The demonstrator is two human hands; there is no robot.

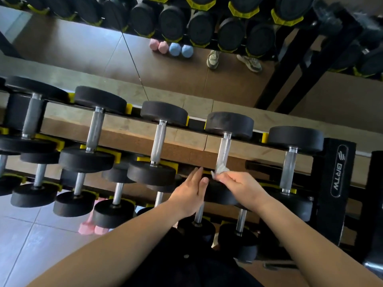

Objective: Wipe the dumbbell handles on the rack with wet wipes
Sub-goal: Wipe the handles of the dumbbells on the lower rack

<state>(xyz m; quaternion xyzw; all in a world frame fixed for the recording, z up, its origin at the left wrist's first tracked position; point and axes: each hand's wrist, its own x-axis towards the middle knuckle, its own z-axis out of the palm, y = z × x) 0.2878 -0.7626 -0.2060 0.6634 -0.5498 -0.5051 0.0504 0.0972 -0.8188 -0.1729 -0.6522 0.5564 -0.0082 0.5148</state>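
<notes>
A row of black dumbbells with steel handles lies across the top tier of the dumbbell rack (335, 162). My right hand (238, 186) pinches a crumpled white wet wipe (220, 169) against the near end of one dumbbell handle (224, 151), the second from the right. The near head of that dumbbell is mostly hidden under my hands. My left hand (190, 193) rests with straight fingers on the dark weight head just left of the wipe, holding nothing.
Lower tiers hold more black dumbbells (114, 212). Pink dumbbells (91, 227) stand on the tiled floor under the rack. A wall mirror (83, 48) behind the rack reflects the weights, two shoes and pink and blue dumbbells.
</notes>
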